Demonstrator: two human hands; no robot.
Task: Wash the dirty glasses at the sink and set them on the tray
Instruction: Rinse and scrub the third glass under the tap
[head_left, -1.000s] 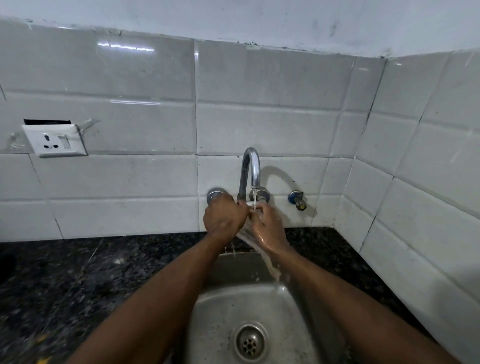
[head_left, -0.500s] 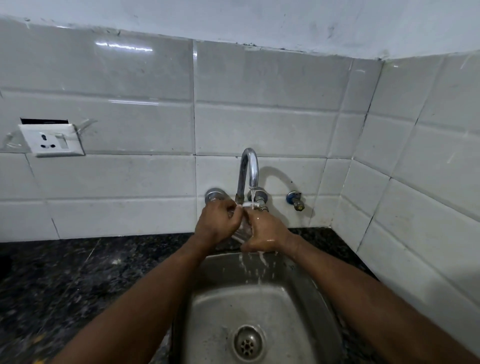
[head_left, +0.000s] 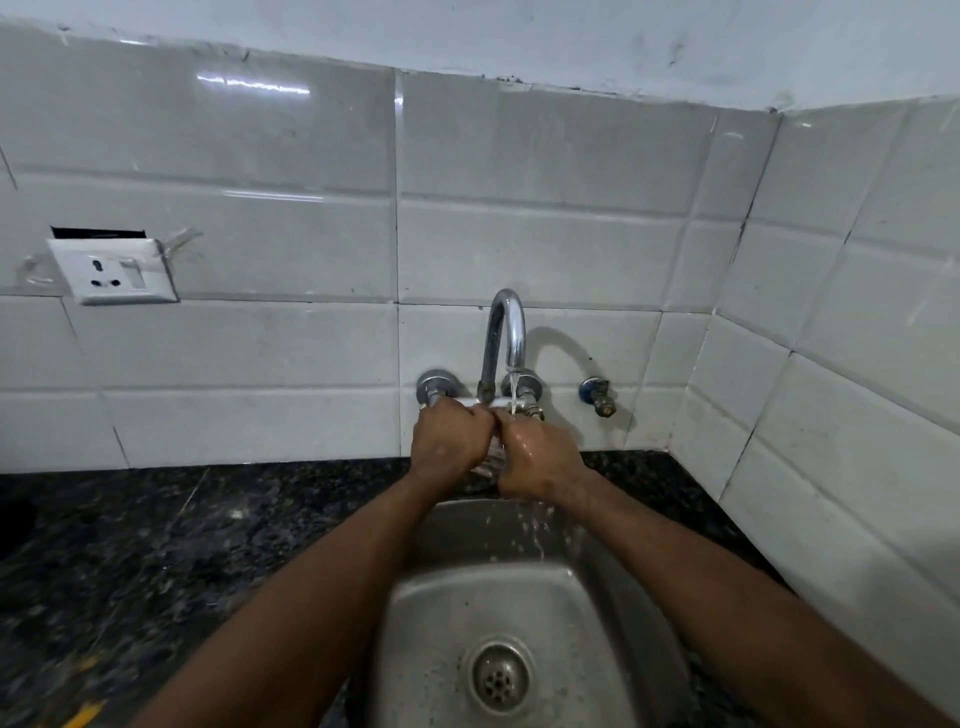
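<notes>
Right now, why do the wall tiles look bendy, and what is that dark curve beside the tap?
Head view: the wide-angle lens bows the white wall tiles; the dark curve is the shadow of the curved chrome tap; white streaks up top are lamp glare; the black speckled counter blurs near the edge.

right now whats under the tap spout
Water falls onto the right hand, pressed against the left hand above the sink. A glass shows between them, mostly covered.
</notes>
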